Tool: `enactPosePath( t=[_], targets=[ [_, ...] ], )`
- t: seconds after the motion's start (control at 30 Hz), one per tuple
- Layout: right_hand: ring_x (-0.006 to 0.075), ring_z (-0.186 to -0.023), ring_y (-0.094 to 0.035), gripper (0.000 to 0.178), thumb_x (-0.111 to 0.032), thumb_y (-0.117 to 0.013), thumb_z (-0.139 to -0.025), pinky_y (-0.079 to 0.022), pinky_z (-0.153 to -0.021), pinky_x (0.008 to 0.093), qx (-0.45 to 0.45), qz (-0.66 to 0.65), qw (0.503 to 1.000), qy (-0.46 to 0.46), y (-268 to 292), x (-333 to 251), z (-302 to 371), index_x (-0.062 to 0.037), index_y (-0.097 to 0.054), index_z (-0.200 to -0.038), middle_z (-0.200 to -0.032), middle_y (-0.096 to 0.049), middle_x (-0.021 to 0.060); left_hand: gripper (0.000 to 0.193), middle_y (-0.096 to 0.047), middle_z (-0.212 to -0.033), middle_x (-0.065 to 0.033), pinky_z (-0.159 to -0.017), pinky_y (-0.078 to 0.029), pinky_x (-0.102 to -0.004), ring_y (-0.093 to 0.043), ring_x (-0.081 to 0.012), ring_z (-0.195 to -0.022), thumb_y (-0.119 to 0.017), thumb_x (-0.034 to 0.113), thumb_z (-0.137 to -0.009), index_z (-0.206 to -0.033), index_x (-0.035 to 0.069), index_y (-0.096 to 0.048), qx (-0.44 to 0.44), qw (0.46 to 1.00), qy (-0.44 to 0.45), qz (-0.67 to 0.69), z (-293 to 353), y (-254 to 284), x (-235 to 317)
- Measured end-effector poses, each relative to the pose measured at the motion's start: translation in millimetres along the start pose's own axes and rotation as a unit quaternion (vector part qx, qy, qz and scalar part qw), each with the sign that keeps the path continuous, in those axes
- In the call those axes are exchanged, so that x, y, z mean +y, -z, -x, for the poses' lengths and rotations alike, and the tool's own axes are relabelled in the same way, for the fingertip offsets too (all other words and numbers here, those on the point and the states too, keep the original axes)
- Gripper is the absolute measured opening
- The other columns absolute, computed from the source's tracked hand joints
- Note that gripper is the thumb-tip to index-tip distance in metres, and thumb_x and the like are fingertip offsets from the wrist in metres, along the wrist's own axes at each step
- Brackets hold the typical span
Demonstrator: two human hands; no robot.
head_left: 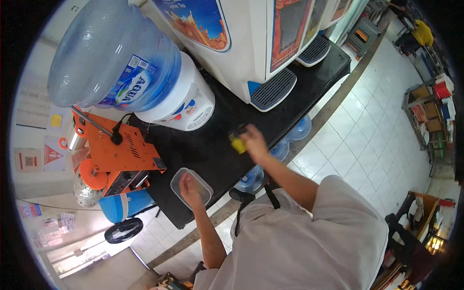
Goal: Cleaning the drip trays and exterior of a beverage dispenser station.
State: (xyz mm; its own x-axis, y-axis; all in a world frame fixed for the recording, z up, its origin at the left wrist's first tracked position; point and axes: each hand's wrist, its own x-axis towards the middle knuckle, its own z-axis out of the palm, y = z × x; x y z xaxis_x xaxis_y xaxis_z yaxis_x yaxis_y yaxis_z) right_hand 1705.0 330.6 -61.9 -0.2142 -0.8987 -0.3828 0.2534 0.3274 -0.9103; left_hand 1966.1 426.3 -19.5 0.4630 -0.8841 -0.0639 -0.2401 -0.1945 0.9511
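My left hand [190, 191] reaches over the near rim of a clear plastic container [206, 193], with its fingers above or inside it. Those fingers look loosely apart, and I see nothing held in them. The container rests near the front left of a black tabletop [217, 166]. Farther right, my right hand [254, 144] is closed on a small yellow and black object [238, 144] over the table. Motion blurs this hand, and I cannot make out the object's kind.
A white water dispenser [198, 108] with a big blue bottle [116, 63] stands behind. Left of it is an orange machine [121, 150]. White drink machines [232, 58] with drip trays [275, 89] line the back right. Blue bottles [251, 180] stand below the table's front edge.
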Motion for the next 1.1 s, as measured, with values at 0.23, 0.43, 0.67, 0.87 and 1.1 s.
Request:
enactPosePath(
  t=[0.23,0.43,0.67,0.87,1.1],
  targets=[
    [0.0351,-0.092,-0.059,0.025,-0.01,-0.055,-0.085,-0.045,-0.082,0.0389,0.182,0.24,0.926,0.228,87,-16,-22,0.0026,-0.053,-0.106,-0.101,-0.059,0.0231,0.033,-0.051,-0.12,-0.0164,-0.087,-0.042,-0.035,-0.05,-0.0269,-0.108,-0.054,0.011,-0.087,-0.117,-0.001,-0.05,0.215,0.93,-0.036,-0.295,28,61,-59],
    [0.0371,-0.104,-0.055,0.023,-0.002,-0.058,-0.083,-0.045,-0.085,0.0382,0.054,0.258,0.889,0.374,2,-53,-54,0.0018,-0.059,-0.105,-0.112,-0.056,0.0213,0.038,-0.048,-0.124,-0.015,-0.087,-0.042,-0.0392,-0.049,-0.0282,-0.111,-0.053,0.011,-0.087,-0.123,0.001,-0.045,0.253,0.949,0.029,-0.183,60,52,-22],
    [0.0371,-0.12,-0.044,0.043,0.005,-0.051,-0.081,-0.035,-0.1,0.0403,0.113,0.245,0.913,0.307,-17,-45,-25,0.0037,-0.047,-0.124,-0.126,-0.047,0.0225,0.043,-0.045,-0.128,-0.0168,-0.096,-0.036,-0.044,-0.043,-0.0312,-0.118,-0.052,0.008,-0.086,-0.128,0.003,-0.041,0.214,0.945,0.027,-0.247,63,34,13],
    [0.0351,-0.129,-0.033,0.047,-0.01,-0.049,-0.086,-0.029,-0.106,0.0425,-0.083,0.519,0.801,0.287,-21,24,-78,0.0056,-0.039,-0.129,-0.136,-0.036,0.0222,0.045,-0.044,-0.13,-0.0167,-0.097,-0.034,-0.0435,-0.042,-0.0317,-0.121,-0.053,0.008,-0.086,-0.129,0.002,-0.04,0.162,0.966,-0.02,-0.199,52,22,14],
    [0.0325,-0.133,-0.026,0.049,-0.021,-0.043,-0.086,-0.021,-0.109,0.0444,0.004,0.612,0.715,0.338,-97,34,-264,0.0007,-0.04,-0.131,-0.139,-0.037,0.0171,0.046,-0.044,-0.132,-0.016,-0.094,-0.039,-0.0391,-0.045,-0.0294,-0.12,-0.049,0.004,-0.086,-0.131,0.003,-0.039,0.041,0.991,0.055,-0.117,59,8,-9]
  ],
)
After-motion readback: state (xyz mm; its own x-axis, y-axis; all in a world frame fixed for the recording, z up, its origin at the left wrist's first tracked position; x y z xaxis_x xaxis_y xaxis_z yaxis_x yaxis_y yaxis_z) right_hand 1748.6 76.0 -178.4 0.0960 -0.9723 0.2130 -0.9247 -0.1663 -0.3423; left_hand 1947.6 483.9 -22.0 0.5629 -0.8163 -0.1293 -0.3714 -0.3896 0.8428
